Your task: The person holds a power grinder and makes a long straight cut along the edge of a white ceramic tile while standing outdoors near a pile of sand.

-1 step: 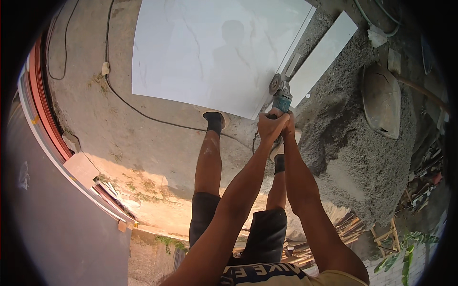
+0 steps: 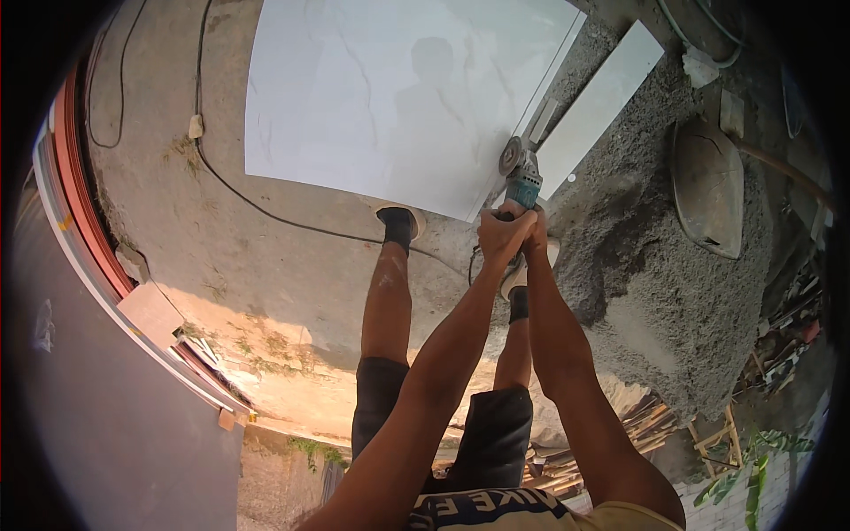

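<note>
An angle grinder point(image 2: 523, 181) with a teal body and a round disc point(image 2: 511, 156) is held out before me in both hands. My left hand point(image 2: 501, 235) is closed around its rear body, and my right hand point(image 2: 536, 232) is wrapped on the same part from the right side. The disc stands at the right edge of a large white marbled tile slab point(image 2: 354, 97), near its front right corner. To the right of the grinder lies a narrow white strip of tile point(image 2: 602, 102). Fingers on the grinder's far side are hidden.
A black cable point(image 2: 257, 205) with a pale connector point(image 2: 196, 126) runs across the concrete by my left foot point(image 2: 398, 226). To the right spreads a heap of grey sand point(image 2: 655, 301), with a shovel point(image 2: 708, 190) lying on it. Wooden sticks point(image 2: 642, 434) are piled nearer.
</note>
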Motion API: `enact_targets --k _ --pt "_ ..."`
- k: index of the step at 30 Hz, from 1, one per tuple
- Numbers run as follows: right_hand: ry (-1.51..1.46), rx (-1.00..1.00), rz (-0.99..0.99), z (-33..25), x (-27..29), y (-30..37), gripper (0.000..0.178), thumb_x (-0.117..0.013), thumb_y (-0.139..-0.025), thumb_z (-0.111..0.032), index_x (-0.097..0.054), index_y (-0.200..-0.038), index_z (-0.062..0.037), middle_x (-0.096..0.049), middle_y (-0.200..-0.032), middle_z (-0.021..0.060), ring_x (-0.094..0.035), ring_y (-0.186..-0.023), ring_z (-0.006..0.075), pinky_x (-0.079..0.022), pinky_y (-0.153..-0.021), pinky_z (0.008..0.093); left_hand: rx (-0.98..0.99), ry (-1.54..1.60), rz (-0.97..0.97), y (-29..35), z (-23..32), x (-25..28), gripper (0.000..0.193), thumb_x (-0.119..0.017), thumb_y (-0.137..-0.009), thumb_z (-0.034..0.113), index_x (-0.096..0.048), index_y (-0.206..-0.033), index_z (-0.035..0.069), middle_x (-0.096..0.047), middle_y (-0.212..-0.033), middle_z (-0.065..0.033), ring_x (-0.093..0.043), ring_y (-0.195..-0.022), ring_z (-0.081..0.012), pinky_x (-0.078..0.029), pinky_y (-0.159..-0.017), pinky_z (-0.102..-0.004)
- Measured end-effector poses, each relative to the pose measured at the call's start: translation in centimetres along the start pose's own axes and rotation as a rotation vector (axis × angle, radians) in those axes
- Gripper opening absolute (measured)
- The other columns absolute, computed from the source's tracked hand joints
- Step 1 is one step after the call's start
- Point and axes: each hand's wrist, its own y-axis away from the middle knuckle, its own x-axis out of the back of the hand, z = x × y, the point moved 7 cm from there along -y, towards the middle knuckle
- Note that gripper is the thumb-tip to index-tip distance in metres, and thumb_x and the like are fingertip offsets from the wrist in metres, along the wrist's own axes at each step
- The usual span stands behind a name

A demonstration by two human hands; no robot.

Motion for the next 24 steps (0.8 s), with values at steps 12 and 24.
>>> enact_targets --k 12,24 --pt "0.112 -0.34 0.219 -0.7 -4.7 1.6 0.035 -0.043 -0.102 -0.034 -0.054 -0.116 -0.0033 -0.058 -0.105 0.0075 -0.058 -0.091 0.0202 -0.05 -0.084 0.0399 0.01 0.001 0.031 -1.1 -1.8 3.0 0.085 -0.083 -0.059 0.043 -0.052 -0.112 -0.016 -0.066 -0.107 -0.0256 -0.067 -0.101 -0.032 -0.054 -0.088 -0.0407" --pt "-0.123 -0.283 0.28 -1.1 -4.6 2.1 0.027 -0.045 -0.099 -0.03 -0.059 -0.101 -0.0064 -0.061 -0.091 0.0038 -0.06 -0.077 0.0178 -0.051 -0.071 0.0366 0.009 0.026 0.03 -0.8 -3.3 2.2 0.083 -0.084 -0.057 0.043 -0.053 -0.109 -0.013 -0.066 -0.106 -0.0237 -0.067 -0.099 -0.0308 -0.053 -0.088 -0.0395"
